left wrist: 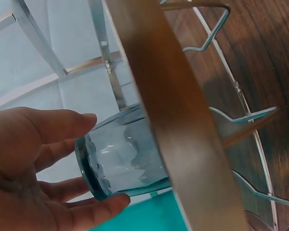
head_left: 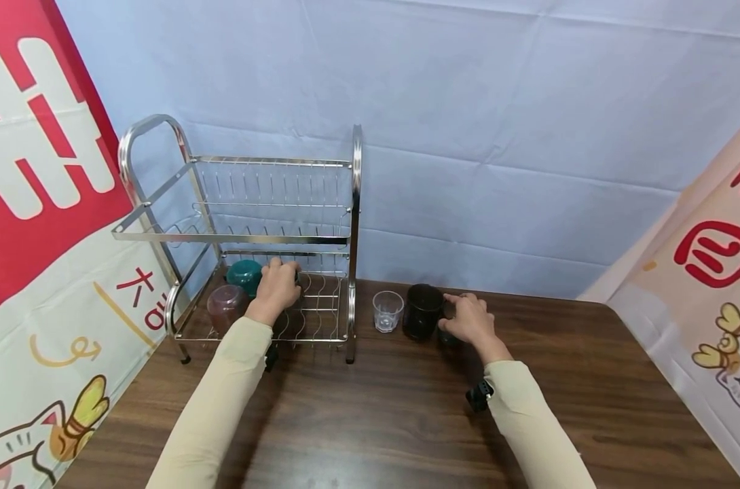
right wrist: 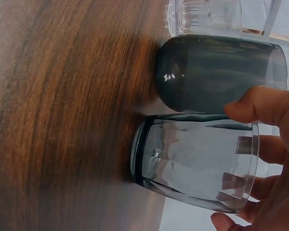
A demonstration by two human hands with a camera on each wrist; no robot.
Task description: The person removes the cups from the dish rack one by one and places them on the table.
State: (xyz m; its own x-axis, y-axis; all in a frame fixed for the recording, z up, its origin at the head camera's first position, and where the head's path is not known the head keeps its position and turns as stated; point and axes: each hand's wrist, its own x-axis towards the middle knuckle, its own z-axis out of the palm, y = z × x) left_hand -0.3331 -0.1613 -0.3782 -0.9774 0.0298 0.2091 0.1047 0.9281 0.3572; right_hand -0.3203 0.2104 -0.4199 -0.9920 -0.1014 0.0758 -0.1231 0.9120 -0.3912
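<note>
Left hand [head_left: 277, 291] grips blue glass [left wrist: 123, 154], apparently upside down, at rack [head_left: 356, 204] lower tier, left of centre in head view. Right hand [head_left: 471, 319] pinches grey glass [right wrist: 197, 159] near its rim, right of centre, just beside dark glass [head_left: 423, 311]. Best handling, probably: light, even grip, both kept straight, clear of wires and neighbour. Smooth see-through walls; blue one faceted, dark one round-bottomed; shiny metal rack; wood-grain worktop [head_left: 376, 421].

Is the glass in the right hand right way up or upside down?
Right way up: the right wrist view shows the glass with its thick base toward the table, rim at the right hand.
</note>
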